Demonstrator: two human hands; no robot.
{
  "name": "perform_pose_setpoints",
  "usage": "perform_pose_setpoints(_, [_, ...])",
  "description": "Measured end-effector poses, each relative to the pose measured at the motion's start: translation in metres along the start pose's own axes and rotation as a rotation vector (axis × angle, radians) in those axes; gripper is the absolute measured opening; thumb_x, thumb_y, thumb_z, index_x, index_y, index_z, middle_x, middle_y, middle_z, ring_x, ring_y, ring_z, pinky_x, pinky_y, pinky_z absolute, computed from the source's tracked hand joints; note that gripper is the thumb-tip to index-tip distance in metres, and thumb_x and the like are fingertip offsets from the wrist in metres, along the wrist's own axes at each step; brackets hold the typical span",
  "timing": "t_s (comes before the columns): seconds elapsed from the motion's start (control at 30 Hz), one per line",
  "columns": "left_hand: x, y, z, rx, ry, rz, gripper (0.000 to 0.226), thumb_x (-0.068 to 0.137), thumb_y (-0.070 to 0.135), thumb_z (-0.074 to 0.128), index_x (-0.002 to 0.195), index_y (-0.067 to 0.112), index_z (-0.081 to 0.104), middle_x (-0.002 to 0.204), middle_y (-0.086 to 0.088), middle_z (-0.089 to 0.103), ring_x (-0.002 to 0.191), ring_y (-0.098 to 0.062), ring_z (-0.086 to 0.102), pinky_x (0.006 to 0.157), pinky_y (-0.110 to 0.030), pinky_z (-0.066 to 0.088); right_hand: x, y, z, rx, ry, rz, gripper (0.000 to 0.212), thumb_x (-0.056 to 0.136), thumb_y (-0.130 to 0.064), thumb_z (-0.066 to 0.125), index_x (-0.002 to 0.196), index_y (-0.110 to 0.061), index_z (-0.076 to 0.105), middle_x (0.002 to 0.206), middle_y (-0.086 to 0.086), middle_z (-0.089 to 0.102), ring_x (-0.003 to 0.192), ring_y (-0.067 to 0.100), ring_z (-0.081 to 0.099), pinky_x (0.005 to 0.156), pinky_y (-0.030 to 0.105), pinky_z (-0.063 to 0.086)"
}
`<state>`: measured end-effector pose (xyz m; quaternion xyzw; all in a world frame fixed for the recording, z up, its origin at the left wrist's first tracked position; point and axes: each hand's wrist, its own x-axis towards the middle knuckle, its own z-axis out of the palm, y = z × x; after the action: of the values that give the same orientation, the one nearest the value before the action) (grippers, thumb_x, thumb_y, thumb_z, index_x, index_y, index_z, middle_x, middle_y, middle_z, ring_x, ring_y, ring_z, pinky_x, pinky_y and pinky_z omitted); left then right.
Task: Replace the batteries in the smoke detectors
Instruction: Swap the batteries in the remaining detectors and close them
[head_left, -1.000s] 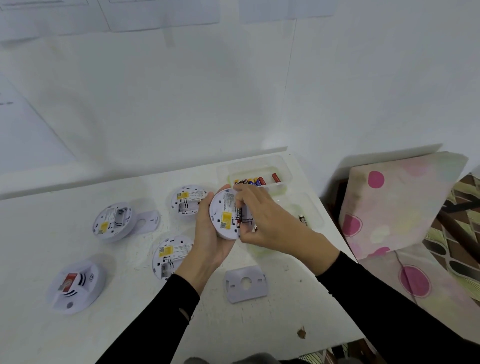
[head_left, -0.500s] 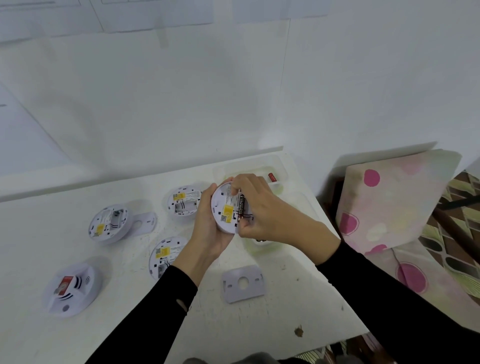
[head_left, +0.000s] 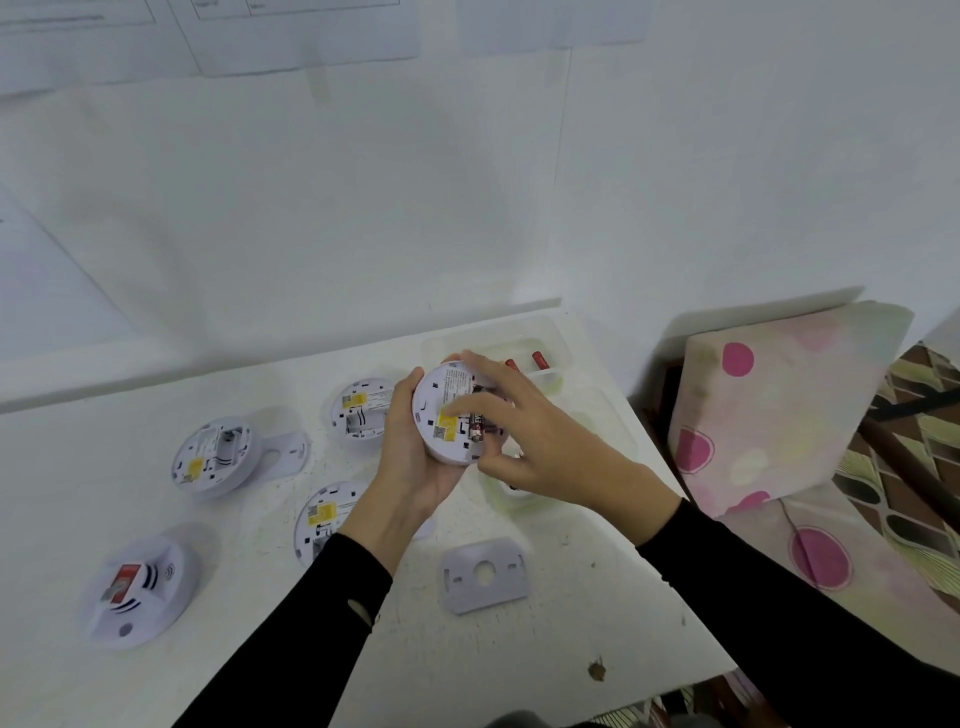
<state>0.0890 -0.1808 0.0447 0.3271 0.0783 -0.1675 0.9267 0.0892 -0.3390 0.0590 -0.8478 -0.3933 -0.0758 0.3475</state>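
Left hand (head_left: 410, 447) is gripping a white smoke detector (head_left: 441, 395) above the tabletop (head_left: 457, 670), toward its far right corner, back side facing up. Right hand (head_left: 540, 452) is lying spread over it, index finger straight and pressing across the yellow label, thumb at the lower rim. A battery (head_left: 475, 425) is sitting in the open compartment. Print on the label is too small to read.

Three more detectors are lying back up: far-left detector (head_left: 213, 457), middle detector (head_left: 361, 408) and near detector (head_left: 322, 519), each showing a yellow label. A face-up detector (head_left: 140, 587) with a red sticker is sitting near the left edge. One mounting plate (head_left: 285, 452) is touching the far-left detector. Another plate (head_left: 483, 574) is lying toward the front edge. A clear tray (head_left: 563, 338) at the far right corner is holding red batteries (head_left: 540, 358).
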Motion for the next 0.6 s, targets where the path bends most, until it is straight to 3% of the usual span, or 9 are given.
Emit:
perform_pose_setpoints(0.1, [0.002, 0.001, -0.002, -0.069, 0.009, -0.001, 0.047, 0.098, 0.048, 0.037, 0.123, 0.018, 0.06, 0.114, -0.015, 0.068, 0.096, -0.028, 0.068, 0.082, -0.038, 0.053, -0.007, 0.005, 0.005, 0.013, 0.105, -0.068, 0.026, 0.094, -0.013, 0.052, 0.116, -0.012, 0.067, 0.151, 0.015, 0.034, 0.14, 0.022, 0.034, 0.111, 0.033, 0.036])
perform_pose_setpoints(0.17, [0.003, 0.002, -0.004, -0.103, 0.012, 0.003, 0.043, 0.098, 0.047, 0.037, 0.121, 0.019, 0.061, 0.112, -0.015, 0.067, 0.096, -0.029, 0.066, 0.079, -0.037, 0.054, -0.012, 0.005, 0.007, 0.083, 0.15, -0.012, 0.024, 0.097, -0.012, 0.053, 0.116, -0.012, 0.067, 0.148, 0.009, 0.041, 0.138, 0.016, 0.038, 0.109, 0.029, 0.037])
perform_pose_setpoints(0.27, [0.005, 0.0, -0.009, -0.119, 0.018, 0.004, 0.036, 0.099, 0.043, 0.04, 0.114, 0.018, 0.062, 0.112, -0.015, 0.067, 0.105, -0.034, 0.06, 0.083, -0.047, 0.056, -0.012, -0.003, 0.007, 0.427, 0.286, 0.233, 0.021, 0.098, -0.013, 0.053, 0.116, -0.017, 0.064, 0.137, -0.002, 0.055, 0.129, 0.009, 0.049, 0.106, 0.027, 0.041])
perform_pose_setpoints(0.37, [0.004, 0.001, -0.016, -0.111, 0.06, 0.036, 0.034, 0.098, 0.04, 0.042, 0.105, 0.016, 0.066, 0.114, -0.016, 0.067, 0.112, -0.04, 0.058, 0.097, -0.059, 0.048, -0.007, 0.004, -0.001, 0.626, 0.531, 0.502, 0.013, 0.097, -0.019, 0.056, 0.107, -0.021, 0.063, 0.107, -0.002, 0.068, 0.1, 0.014, 0.066, 0.092, 0.032, 0.052])
perform_pose_setpoints(0.43, [0.002, 0.003, -0.02, -0.119, 0.088, 0.044, 0.036, 0.099, 0.039, 0.042, 0.102, 0.015, 0.068, 0.112, -0.016, 0.068, 0.114, -0.041, 0.056, 0.1, -0.06, 0.045, -0.007, 0.019, -0.006, 0.472, 0.44, 0.704, 0.007, 0.095, -0.022, 0.059, 0.097, -0.023, 0.066, 0.094, -0.003, 0.071, 0.085, 0.019, 0.068, 0.082, 0.028, 0.055])
perform_pose_setpoints(0.53, [-0.002, 0.004, -0.023, -0.11, 0.104, 0.041, 0.035, 0.099, 0.038, 0.042, 0.1, 0.016, 0.069, 0.113, -0.016, 0.068, 0.122, -0.043, 0.053, 0.099, -0.061, 0.045, -0.017, 0.038, -0.001, 0.147, 0.061, 0.845, 0.016, 0.09, -0.024, 0.065, 0.104, -0.017, 0.069, 0.096, 0.001, 0.072, 0.07, 0.009, 0.061, 0.063, 0.008, 0.043])
perform_pose_setpoints(0.6, [-0.004, 0.004, -0.024, -0.111, 0.107, 0.032, 0.033, 0.098, 0.037, 0.044, 0.103, 0.016, 0.069, 0.118, -0.017, 0.065, 0.13, -0.044, 0.049, 0.096, -0.062, 0.047, -0.023, 0.042, 0.005, 0.122, -0.017, 0.866, 0.023, 0.087, -0.023, 0.068, 0.108, -0.017, 0.065, 0.092, 0.004, 0.07, 0.067, 0.009, 0.059, 0.058, 0.013, 0.041])
